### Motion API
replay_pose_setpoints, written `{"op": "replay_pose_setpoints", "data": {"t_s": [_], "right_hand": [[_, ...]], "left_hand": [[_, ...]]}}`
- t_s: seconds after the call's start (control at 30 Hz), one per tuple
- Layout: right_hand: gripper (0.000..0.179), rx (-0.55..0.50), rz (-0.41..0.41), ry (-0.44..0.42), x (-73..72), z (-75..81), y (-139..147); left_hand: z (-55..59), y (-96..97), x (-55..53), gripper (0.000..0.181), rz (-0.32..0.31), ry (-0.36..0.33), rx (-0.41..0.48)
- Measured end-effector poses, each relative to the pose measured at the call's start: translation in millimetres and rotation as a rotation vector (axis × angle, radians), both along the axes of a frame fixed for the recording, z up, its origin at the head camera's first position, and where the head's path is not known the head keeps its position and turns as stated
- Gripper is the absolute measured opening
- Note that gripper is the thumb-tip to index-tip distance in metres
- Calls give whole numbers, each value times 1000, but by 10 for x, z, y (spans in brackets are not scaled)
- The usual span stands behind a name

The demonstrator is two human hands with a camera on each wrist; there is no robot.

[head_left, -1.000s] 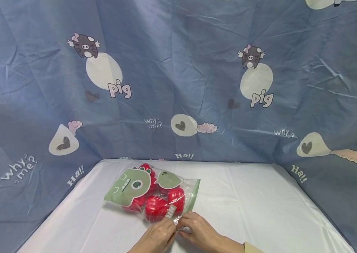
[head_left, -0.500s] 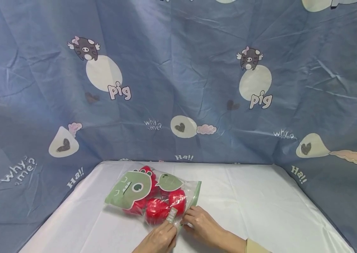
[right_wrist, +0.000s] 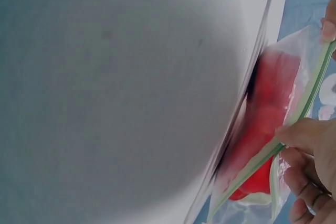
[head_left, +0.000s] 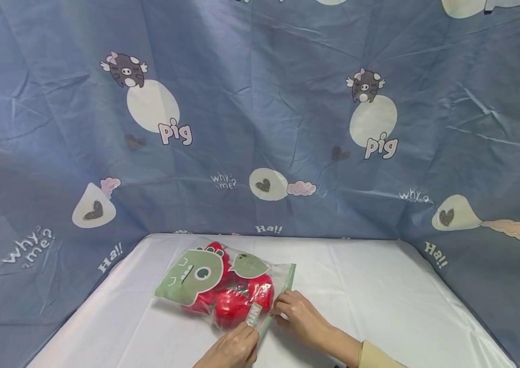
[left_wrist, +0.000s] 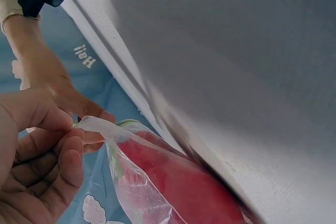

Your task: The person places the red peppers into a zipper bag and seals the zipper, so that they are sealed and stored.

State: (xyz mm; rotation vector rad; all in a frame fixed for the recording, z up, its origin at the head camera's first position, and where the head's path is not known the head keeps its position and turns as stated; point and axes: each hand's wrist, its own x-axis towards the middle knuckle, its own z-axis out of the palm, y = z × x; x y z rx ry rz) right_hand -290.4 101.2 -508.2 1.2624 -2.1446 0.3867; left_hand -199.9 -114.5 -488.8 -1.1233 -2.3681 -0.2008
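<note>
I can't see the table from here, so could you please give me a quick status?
Left hand pinches clear zip bag of red items by its corner. Right hand pinches green zip strip. Nothing in the way.

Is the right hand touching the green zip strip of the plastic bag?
Touching. In the right wrist view, the right hand pinches the green zip strip.

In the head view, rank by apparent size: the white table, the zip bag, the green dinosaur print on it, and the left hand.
1. White table, by far the largest.
2. Zip bag.
3. Green dinosaur print and left hand: they look alike; the hand is cut off by the frame edge and nearer the camera, so unranked.
</note>
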Motion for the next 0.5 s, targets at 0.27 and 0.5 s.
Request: {"op": "replay_pose_setpoints", "data": {"t_s": [0.27,0.5], "right_hand": [[20,-14,-14,-12,-67,3,57],[20,-26,-29,33,-183,8,154]], "left_hand": [[-39,2,-18,28,-39,97,4],[-63,7,-20,29,-60,129,22]]}}
